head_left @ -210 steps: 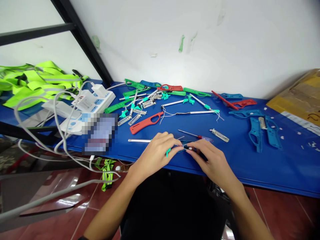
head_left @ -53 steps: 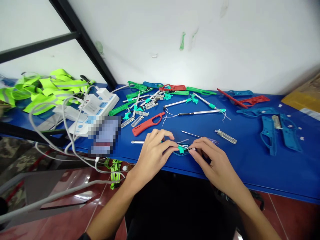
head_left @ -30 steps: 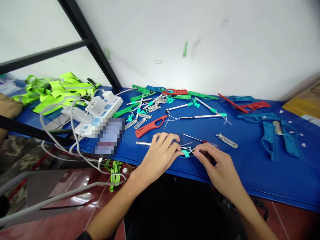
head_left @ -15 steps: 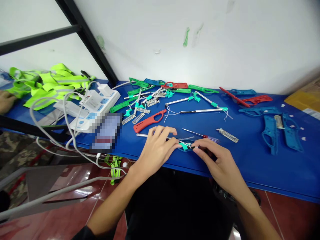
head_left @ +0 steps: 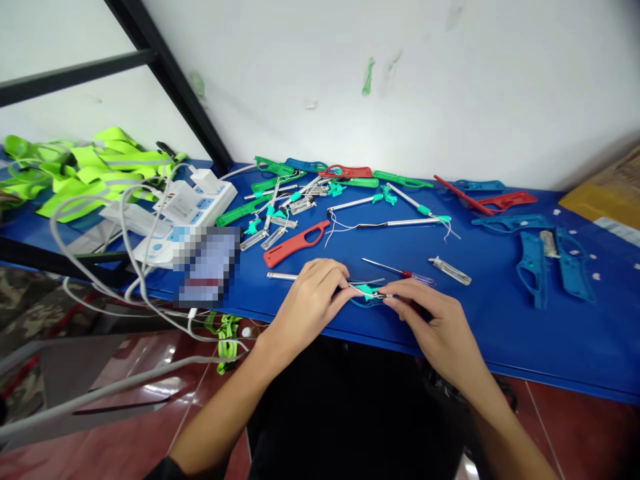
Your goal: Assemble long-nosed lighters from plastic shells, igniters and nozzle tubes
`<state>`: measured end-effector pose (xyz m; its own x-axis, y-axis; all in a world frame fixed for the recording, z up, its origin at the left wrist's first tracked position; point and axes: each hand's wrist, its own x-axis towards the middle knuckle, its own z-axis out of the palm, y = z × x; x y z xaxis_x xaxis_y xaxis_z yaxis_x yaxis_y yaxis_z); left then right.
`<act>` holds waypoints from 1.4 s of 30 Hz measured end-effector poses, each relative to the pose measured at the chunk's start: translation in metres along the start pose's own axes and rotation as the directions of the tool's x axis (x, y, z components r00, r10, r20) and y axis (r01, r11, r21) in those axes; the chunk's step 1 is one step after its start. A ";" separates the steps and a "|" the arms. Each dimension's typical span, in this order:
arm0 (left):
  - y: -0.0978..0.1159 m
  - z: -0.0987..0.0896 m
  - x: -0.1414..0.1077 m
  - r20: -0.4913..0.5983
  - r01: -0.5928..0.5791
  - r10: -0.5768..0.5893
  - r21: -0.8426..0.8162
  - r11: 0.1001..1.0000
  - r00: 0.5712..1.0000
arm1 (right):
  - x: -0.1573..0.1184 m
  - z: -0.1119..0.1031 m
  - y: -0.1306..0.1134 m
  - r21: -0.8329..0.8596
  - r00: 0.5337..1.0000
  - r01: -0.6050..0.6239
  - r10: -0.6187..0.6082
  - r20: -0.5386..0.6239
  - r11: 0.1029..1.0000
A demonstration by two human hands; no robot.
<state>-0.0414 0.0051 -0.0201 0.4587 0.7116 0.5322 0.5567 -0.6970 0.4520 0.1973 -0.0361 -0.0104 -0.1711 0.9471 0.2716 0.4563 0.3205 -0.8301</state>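
Observation:
My left hand (head_left: 313, 299) is closed, thumb and fingertips pinching a thin white wire beside a teal lighter trigger (head_left: 367, 291). My right hand (head_left: 430, 310) pinches a small black igniter piece at the trigger's right end, mostly covered by the fingers. Under my left hand runs a metal lighter tube (head_left: 281, 275), its left end showing. A blue lighter shell (head_left: 367, 303) lies partly hidden beneath the trigger. Just beyond my hands are a screwdriver (head_left: 400, 270) with a red and clear handle and a clear fuel tank (head_left: 451, 271).
A red lighter shell (head_left: 295, 245) lies before a heap of green shells, tubes and tanks (head_left: 285, 207). Blue shells (head_left: 533, 267) are at right. A power strip (head_left: 200, 213) with cables, a blurred phone (head_left: 210, 267) and neon reflective straps (head_left: 110, 160) occupy the left.
My left fingers have drawn closer together and lower around the wire. My right hand keeps its pinch. The view has shifted slightly, and another person's hand at the far left has mostly left the picture.

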 end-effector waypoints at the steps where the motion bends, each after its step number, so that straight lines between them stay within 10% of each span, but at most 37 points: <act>1: -0.001 0.001 0.000 0.000 0.006 -0.006 0.003 1.000 1.000 | 0.000 0.000 0.000 -0.004 1.000 -0.009 0.009 0.002 1.000; 26: 0.000 -0.004 0.011 0.144 -0.187 0.162 0.182 0.965 0.976 | 0.000 0.001 0.001 -0.047 0.992 -0.117 0.115 -0.043 0.992; 42: 0.000 0.002 0.010 0.101 -0.215 0.195 0.267 0.939 0.976 | -0.002 0.008 0.001 -0.405 0.930 0.325 -0.367 -0.028 0.855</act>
<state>-0.0356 0.0121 -0.0164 0.6258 0.5676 0.5351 0.6093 -0.7840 0.1190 0.1913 -0.0375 -0.0159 -0.3018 0.7634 0.5710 0.6882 0.5890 -0.4237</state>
